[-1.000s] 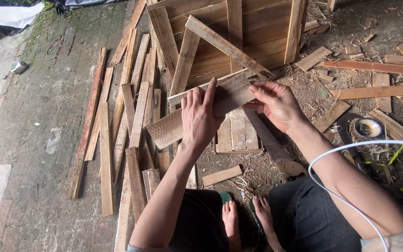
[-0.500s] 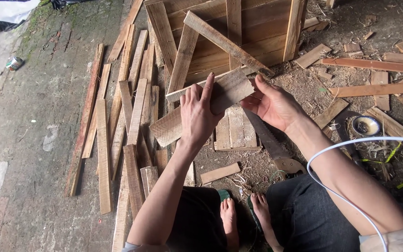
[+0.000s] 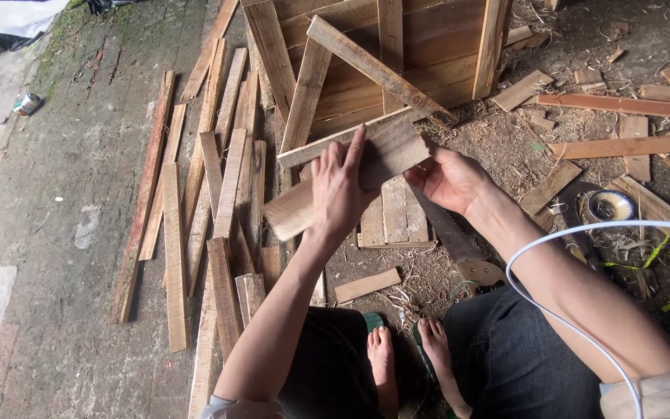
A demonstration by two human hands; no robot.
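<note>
Holding a weathered wooden board (image 3: 350,178) at the centre of the frame, both hands are on it: the left hand (image 3: 343,190) lies flat across its upper face with fingers spread and pointing toward the top of the frame, and the right hand (image 3: 451,178) cups its right end from below, fingers curled against the underside. The board runs slantwise from lower left to upper right, lifted clear of the ground.

Compared with a second ago, the board's right end sits a little higher and closer to the diagonal slat of the wooden frame (image 3: 381,70) at upper centre, and the left hand has slid slightly further along the board's face. The right hand has kept its place at the board's end.

Under the hands lies a small panel of joined slats (image 3: 393,221), and just right of it a hand saw (image 3: 459,244) with its handle toward the lower right. A short offcut (image 3: 366,285) rests on the ground below them, near the person's bare feet (image 3: 405,357). Loose slats (image 3: 219,194) lie in rows at left of centre on the paved floor. A small tin can (image 3: 27,103) stands at the upper left. A white cable (image 3: 575,310) loops over the right forearm.
</note>
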